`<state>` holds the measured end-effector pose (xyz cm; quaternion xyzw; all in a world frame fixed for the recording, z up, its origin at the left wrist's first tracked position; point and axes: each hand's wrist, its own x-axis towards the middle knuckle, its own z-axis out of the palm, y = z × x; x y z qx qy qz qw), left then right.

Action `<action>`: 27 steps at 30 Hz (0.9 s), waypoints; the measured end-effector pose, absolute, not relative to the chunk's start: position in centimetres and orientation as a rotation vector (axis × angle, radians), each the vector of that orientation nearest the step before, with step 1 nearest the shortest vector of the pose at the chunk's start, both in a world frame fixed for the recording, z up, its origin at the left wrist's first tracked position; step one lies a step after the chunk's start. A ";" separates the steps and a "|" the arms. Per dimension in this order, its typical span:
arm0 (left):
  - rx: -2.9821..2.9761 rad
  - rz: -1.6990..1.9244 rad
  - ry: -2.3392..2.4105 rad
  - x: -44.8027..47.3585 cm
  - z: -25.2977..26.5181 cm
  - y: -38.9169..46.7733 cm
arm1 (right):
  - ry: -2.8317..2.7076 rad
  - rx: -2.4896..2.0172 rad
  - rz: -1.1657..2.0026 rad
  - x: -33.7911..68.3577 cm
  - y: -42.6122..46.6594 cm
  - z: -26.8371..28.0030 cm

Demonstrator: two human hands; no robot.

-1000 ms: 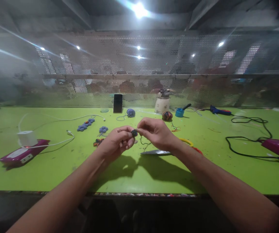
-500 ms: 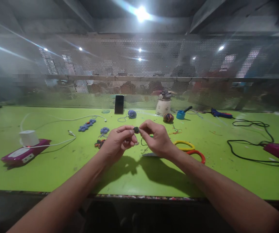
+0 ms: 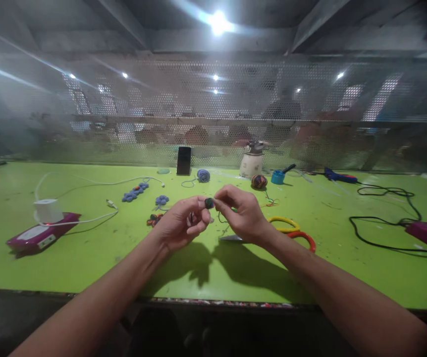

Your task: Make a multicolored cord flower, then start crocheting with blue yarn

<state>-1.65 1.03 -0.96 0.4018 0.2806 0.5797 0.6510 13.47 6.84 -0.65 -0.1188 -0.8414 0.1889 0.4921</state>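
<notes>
"So, what does your left hand (image 3: 184, 218) have hold of?"

"You have a small dark piece (image 3: 209, 203) pinched between its thumb and forefinger, with the other fingers loosely curled. The piece is near the centre of the frame, raised over the green table (image 3: 98, 267)."

"And your right hand (image 3: 243, 213)?"

"You have it closed to a pinch at the piece's right edge; what sits between the fingertips is too small to make out. A dark strand hangs just beside that hand."

"What lies around you?"

"Your scissors (image 3: 295, 233) lie partly hidden under your right hand and wrist, yellow and orange handles towards the right of the frame. Left of centre, near your left hand, you have an orange-and-dark flower piece (image 3: 154, 219) and a blue flower (image 3: 162, 200). Above centre you have a blue yarn ball (image 3: 203, 175) and, further right, a multicoloured one (image 3: 259, 182)."
</notes>
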 end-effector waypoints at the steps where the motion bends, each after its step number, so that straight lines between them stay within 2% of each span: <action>1: 0.917 1.312 0.605 -1.7 -1.0 1.0 | -2.034 -0.275 0.474 13.5 6.7 -0.5; 6: 0.935 1.283 0.474 -2.0 -1.3 1.0 | -2.025 -0.242 0.434 13.5 6.6 -0.6; 13: 0.982 1.289 0.573 -2.0 -1.3 1.3 | -2.024 -0.306 0.547 13.4 6.9 -0.7; 20: 0.953 1.289 0.471 -1.9 -1.0 1.2 | -1.880 -0.289 1.181 13.5 7.2 -0.4; 27: 0.932 1.306 0.497 -2.0 -1.1 1.2 | -1.778 -0.326 1.390 13.4 7.3 -0.5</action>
